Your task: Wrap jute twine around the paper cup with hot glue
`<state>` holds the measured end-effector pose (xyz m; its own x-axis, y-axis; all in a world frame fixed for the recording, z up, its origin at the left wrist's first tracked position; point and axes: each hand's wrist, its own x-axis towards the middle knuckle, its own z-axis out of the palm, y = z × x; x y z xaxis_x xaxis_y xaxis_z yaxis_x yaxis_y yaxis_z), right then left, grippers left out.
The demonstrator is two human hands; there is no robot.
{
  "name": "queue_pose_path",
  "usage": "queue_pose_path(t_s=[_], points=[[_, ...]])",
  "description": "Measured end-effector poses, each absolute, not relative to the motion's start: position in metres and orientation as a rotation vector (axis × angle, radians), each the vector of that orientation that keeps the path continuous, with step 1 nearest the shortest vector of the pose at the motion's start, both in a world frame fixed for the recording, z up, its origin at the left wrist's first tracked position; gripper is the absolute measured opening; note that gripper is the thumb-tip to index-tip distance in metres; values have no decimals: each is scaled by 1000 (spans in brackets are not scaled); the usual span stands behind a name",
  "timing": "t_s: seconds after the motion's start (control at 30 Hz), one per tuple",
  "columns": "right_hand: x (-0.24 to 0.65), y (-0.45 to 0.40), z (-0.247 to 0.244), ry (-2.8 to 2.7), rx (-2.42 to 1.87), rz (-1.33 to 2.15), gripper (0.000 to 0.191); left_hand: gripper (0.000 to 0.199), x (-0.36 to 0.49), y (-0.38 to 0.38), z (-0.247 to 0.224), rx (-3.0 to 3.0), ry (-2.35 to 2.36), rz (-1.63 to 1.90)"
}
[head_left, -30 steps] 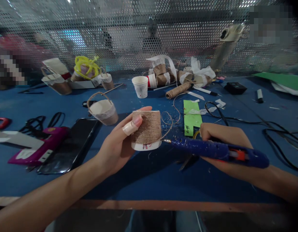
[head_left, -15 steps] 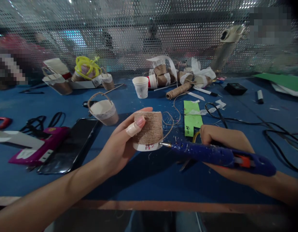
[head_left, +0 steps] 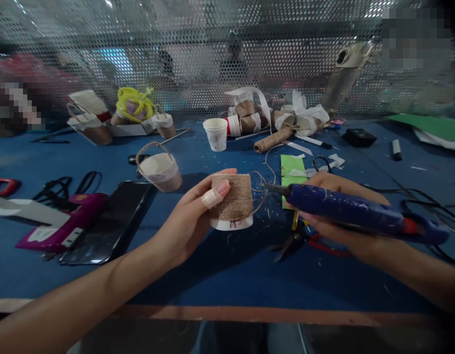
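Observation:
My left hand (head_left: 198,211) is closed around a paper cup (head_left: 234,199) wound with brown twine; a white band with red marks shows at its lower end. A bandage wraps my left thumb. Loose twine (head_left: 274,169) loops from the cup's right side back to a brown twine roll (head_left: 273,139). My right hand (head_left: 338,206) grips a blue hot glue gun (head_left: 345,209), its metal nozzle pointing left, a short gap from the cup. Below the glue gun lie scissors (head_left: 296,238), partly hidden by my right hand.
A twine-handled cup basket (head_left: 161,169) stands left of the cup, near a phone (head_left: 115,221) and a purple device (head_left: 71,221). Behind are a white paper cup (head_left: 216,133) and more decorated cups (head_left: 89,128). A green paper strip (head_left: 292,164) and black cord (head_left: 415,191) lie right.
The glue gun's nozzle has moved up and right, away from the cup's lower edge. The cup has shifted slightly right in my left hand. More of the scissors now shows.

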<state>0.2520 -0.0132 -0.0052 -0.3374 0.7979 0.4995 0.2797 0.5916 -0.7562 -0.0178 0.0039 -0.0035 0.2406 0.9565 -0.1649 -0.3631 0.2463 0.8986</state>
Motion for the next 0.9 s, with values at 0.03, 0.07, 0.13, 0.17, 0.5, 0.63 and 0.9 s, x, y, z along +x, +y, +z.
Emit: queue_pose_path(t_s=[0.03, 0.07, 0.13, 0.17, 0.5, 0.63, 0.9], points=[[248, -12, -7, -1890, -855, 728, 19, 44, -17, 3, -5, 871, 870, 1060], [245, -11, -9, -1902, -850, 760, 21, 44, -17, 3, -6, 883, 871, 1051], [240, -9, -12, -1936, -891, 800, 24, 41, -16, 3, -8, 905, 862, 1043], [238, -9, -14, -1946, -910, 807, 25, 40, -17, 3, -9, 912, 855, 1041], [238, -20, -12, -1792, -1003, 958, 18, 43, -15, 3, -6, 923, 898, 1054], [238, -20, -11, -1811, -1017, 996, 14, 47, -15, 3, -5, 955, 951, 1074], [238, -14, -11, -1769, -1183, 1060, 19, 45, -15, 0, -5, 976, 965, 1074]])
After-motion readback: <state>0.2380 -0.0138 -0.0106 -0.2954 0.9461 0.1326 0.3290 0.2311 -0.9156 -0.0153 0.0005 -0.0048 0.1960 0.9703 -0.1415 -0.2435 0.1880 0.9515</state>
